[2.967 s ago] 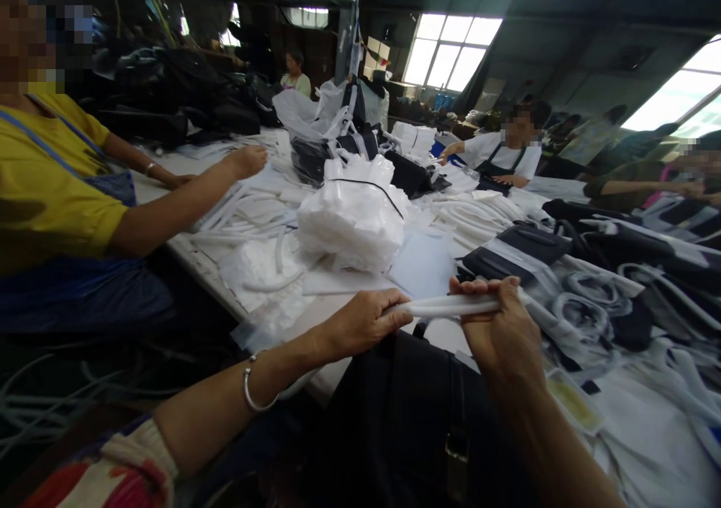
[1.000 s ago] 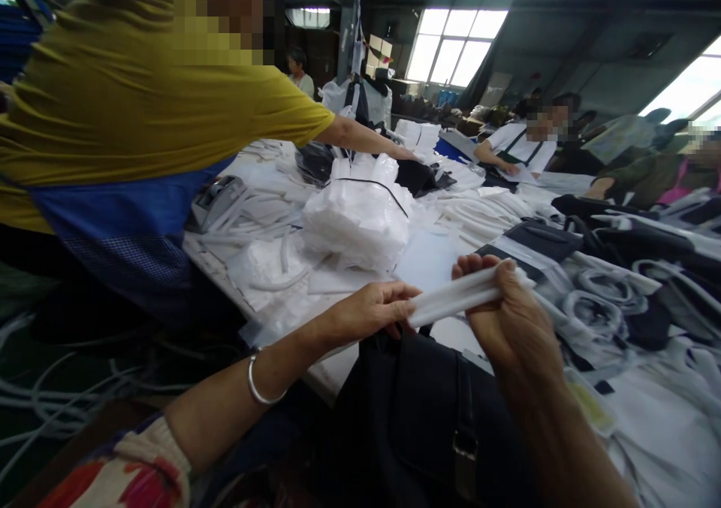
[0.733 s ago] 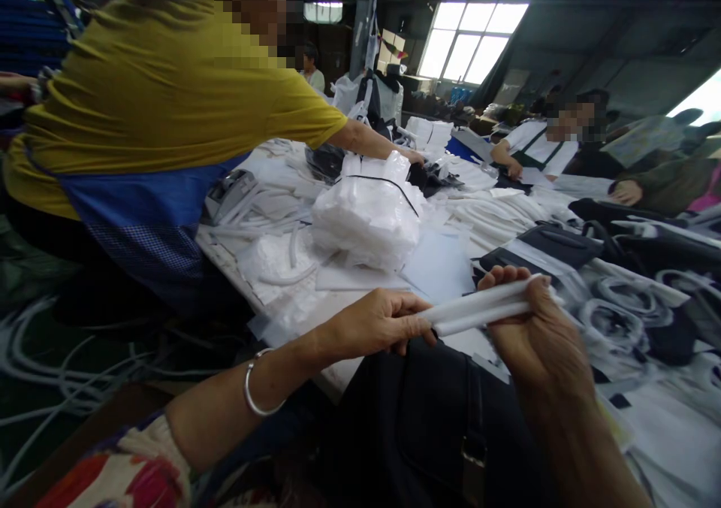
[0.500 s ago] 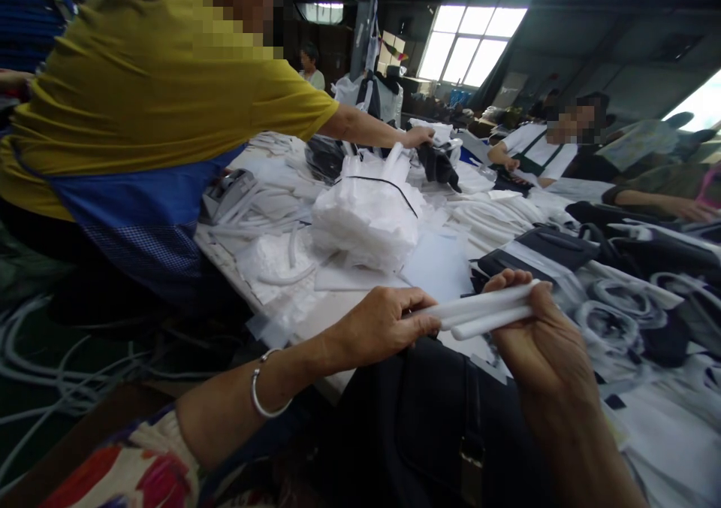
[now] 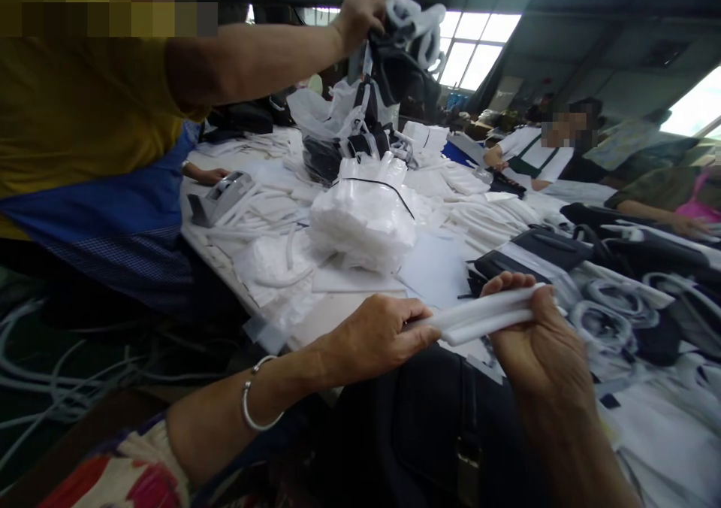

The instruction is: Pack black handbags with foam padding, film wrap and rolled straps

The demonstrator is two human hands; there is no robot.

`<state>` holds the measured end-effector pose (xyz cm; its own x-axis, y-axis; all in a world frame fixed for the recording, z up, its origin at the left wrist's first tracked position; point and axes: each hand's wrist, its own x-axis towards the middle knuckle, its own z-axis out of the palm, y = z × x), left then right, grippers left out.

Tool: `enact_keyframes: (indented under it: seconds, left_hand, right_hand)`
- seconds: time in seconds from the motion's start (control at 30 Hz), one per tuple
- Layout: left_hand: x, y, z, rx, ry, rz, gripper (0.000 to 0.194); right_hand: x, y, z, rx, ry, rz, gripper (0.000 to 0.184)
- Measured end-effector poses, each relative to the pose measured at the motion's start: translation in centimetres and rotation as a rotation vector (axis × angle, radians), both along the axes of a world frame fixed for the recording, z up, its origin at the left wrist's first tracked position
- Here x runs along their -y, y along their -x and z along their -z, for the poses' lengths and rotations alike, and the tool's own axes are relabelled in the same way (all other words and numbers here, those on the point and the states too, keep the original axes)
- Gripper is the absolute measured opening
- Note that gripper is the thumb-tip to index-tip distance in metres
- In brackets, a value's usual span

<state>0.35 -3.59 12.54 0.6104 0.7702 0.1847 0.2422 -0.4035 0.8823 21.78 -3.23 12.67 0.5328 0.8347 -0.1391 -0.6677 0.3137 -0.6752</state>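
Right now, both hands hold some soft-looking white tubes [image 5: 487, 314], lying side by side. They are in front of the big white bundle [image 5: 363, 226] with the black string, off to its right, and up above the table [image 5: 225, 271]. My left hand [image 5: 378, 343] has a narrow pinch on one end, thumb and fingers close together. My right hand [image 5: 544, 350] is palm up at the other end, with its thumb on the tubes and its fingers behind them. I can't tell how hard I squeeze.

A silver bangle [image 5: 246, 403] is on my left wrist. Nearer to me than the bundle is a black bag [image 5: 428, 418] with a strap and a buckle, below the tubes. A pale flat sheet [image 5: 436, 264] lies just right of the bundle. Well to its right are see-through coils [image 5: 605, 316]. Above and behind the bundle, a person in a yellow shirt [image 5: 84, 110] holds up something black with white loops [image 5: 414, 27].
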Motion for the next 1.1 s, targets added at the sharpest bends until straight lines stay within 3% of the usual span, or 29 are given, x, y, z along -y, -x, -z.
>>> enact_keyframes:
  seconds: [0.2, 0.27, 0.33, 0.47, 0.53, 0.63, 0.7, 0.77, 0.87, 1.1]
  left_hand:
    - [-0.7, -1.0, 1.4, -0.161, -0.309, -0.208, 0.019]
    - [-1.6, -1.4, 2.1, -0.13, -0.282, -0.278, 0.02]
    - [-2.7, -1.6, 2.9, 0.017, -0.056, -0.273, 0.018]
    - [-5.5, -0.9, 4.1, 0.487, 0.589, -0.194, 0.018]
    - [-7.0, 0.3, 4.3, 0.667, 0.733, -0.261, 0.016]
    - [-8.2, 1.9, 3.5, 0.772, 0.745, -0.353, 0.017]
    - [-7.8, 1.8, 2.5, 0.761, 0.722, -0.252, 0.018]
    - [-6.6, 0.5, 1.3, 0.739, 0.711, -0.056, 0.027]
    - [-4.8, -1.9, 0.3, 0.757, 0.682, 0.146, 0.03]
    - [-3.9, -3.7, 1.3, 0.784, 0.608, 0.111, 0.032]
  right_hand:
    - [0.7, 1.1, -0.5, 0.026, 0.002, 0.027, 0.015]
    - [1.1, 1.9, -0.5, 0.079, -0.014, 0.007, 0.011]
    - [1.4, 2.7, -0.4, 0.092, -0.02, 0.009, 0.011]
    - [1.6, 2.9, -0.6, 0.012, -0.014, -0.011, 0.018]
    - [1.8, 2.2, -0.9, -0.03, -0.058, -0.017, 0.018]
    - [2.1, 1.3, -1.0, 0.057, -0.051, 0.032, 0.011]
    - [2.2, 2.0, -0.5, 0.208, 0.064, -0.036, 0.016]
    - [2.1, 3.6, 0.3, 0.329, 0.14, -0.191, 0.031]
    - [1.8, 6.0, 1.2, 0.422, 0.099, -0.33, 0.038]
    - [1.6, 6.8, 1.9, 0.337, 0.049, -0.341, 0.038]
